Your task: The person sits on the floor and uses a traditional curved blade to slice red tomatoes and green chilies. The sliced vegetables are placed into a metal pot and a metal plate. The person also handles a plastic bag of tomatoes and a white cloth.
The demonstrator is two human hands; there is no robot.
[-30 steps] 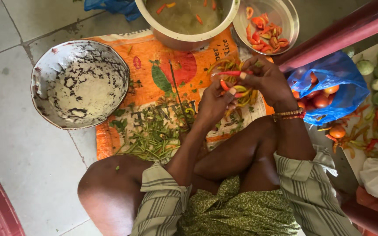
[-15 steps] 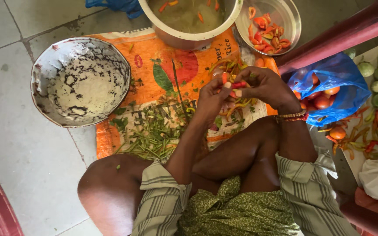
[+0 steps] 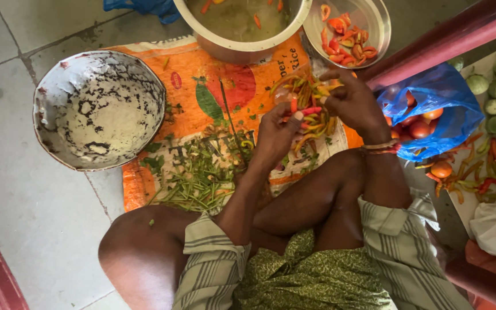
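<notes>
I see my left hand [image 3: 279,135] pinched around a red chili [image 3: 310,111], and my right hand [image 3: 354,103] closed on its other end, just above a heap of chilies [image 3: 311,123] on the orange sack [image 3: 202,80]. Green stems [image 3: 196,175] lie beside my knee. A big pot [image 3: 242,23] and a steel bowl [image 3: 348,26] of cut pieces sit beyond; a battered white basin [image 3: 96,109] stands to the left.

Pale grey tiled floor [image 3: 24,229] with dark grout lines — daylight falls evenly across it; a red pole [image 3: 449,34] slants across the top right corner.
</notes>
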